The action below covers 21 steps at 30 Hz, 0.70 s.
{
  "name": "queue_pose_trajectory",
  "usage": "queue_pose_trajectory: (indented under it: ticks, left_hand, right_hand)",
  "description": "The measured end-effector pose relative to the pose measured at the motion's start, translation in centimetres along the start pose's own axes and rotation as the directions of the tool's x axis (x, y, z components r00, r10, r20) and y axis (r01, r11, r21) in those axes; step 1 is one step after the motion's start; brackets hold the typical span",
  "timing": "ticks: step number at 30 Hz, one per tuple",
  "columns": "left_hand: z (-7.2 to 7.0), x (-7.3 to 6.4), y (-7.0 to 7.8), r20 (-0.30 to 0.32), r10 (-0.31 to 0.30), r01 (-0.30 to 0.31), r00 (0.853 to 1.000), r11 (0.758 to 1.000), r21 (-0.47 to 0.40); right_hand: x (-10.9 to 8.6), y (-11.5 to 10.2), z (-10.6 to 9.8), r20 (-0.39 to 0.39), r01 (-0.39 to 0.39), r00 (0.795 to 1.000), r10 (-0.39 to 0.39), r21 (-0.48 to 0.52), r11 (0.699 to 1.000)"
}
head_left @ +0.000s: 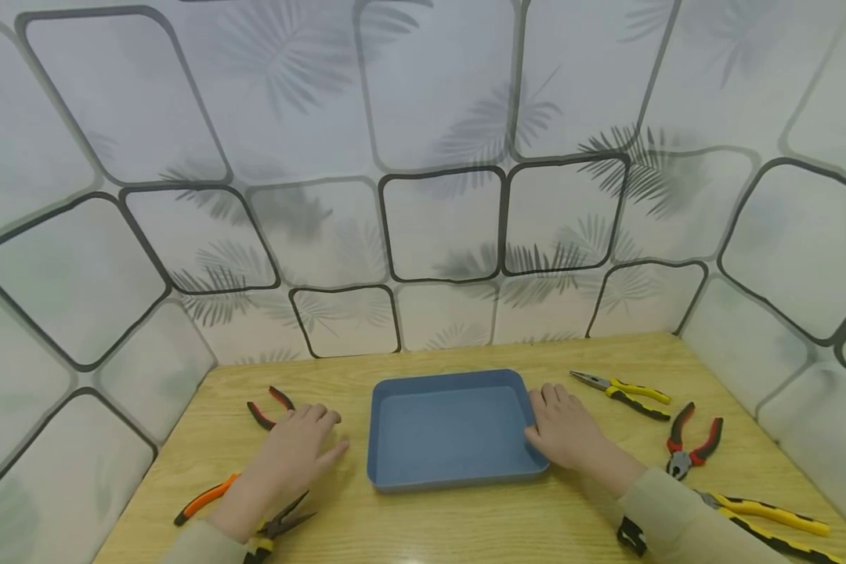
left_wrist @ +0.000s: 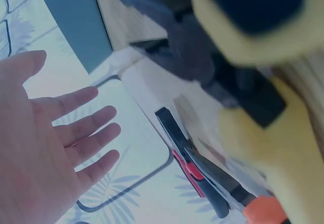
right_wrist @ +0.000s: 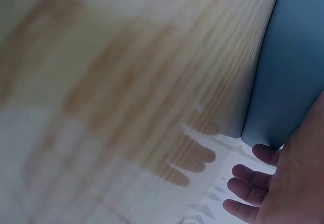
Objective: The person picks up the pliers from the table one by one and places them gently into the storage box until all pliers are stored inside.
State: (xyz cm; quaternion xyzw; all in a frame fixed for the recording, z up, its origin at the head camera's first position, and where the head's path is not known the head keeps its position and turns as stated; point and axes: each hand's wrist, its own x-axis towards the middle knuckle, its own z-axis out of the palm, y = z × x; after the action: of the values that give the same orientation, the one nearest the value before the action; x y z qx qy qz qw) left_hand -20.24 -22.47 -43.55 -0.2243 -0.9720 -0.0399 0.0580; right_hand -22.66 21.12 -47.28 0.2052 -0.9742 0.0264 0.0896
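head view: blue tray (head_left: pixel 458 431) sits on the worktop (head_left: pixel 430 521); right hand (head_left: pixel 567 429) at its right rim, left hand (head_left: pixel 298 446) apart, left of it. judgement: steady both ends, keep it level. yellow-handled pliers (head_left: pixel 272 526) beside the left forearm (head_left: pixel 243 501) could snag the sleeve (head_left: pixel 207 547); red-handled pliers (head_left: pixel 680 463) lie far right.
left wrist view: fingers (left_wrist: pixel 86 125) spread, holding nothing.
right wrist view: fingers loosely extended at the tray's side, no pinch seen, contact unclear.

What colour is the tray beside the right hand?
The tray is a muted greyish blue; the head view shows it best.
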Motion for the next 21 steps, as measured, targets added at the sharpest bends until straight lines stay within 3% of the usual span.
queue_pose_trajectory:
  ticks: [8, 21]
  left_hand:
    - [0.1, 0.1, -1.5, -0.059, 0.006, -0.005, 0.998, 1.0, 0.009]
    - [0.0, 0.5, -4.3, -0.07, -0.004, 0.005, 0.998, 1.0, 0.01]
  right_hand:
    - [0.0, 0.1, 0.2, 0.001, -0.006, 1.0, 0.006, -0.008, 1.0]
    - [0.1, 0.0, 0.1, 0.036, -0.023, 0.999, 0.023, 0.006, 1.0]
